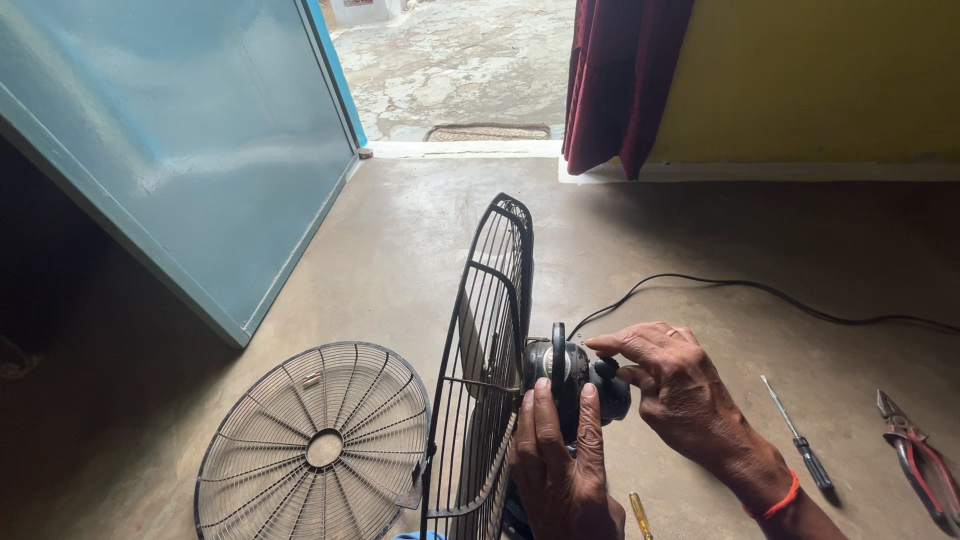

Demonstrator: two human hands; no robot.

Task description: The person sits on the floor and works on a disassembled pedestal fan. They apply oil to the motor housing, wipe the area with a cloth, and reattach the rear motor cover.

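A black table fan stands on the floor, seen from the side, with its rear wire guard upright. My left hand wraps around the fan's dark motor housing from below. My right hand reaches in from the right, its fingertips on the small black knob at the back of the motor. An orange band circles my right wrist. A black power cord runs from the fan across the floor to the right.
The loose front wire guard lies flat on the concrete floor at left. A black-handled screwdriver, red-handled pliers and a yellow-handled tool lie at right. A blue door, maroon curtain and open doorway stand beyond.
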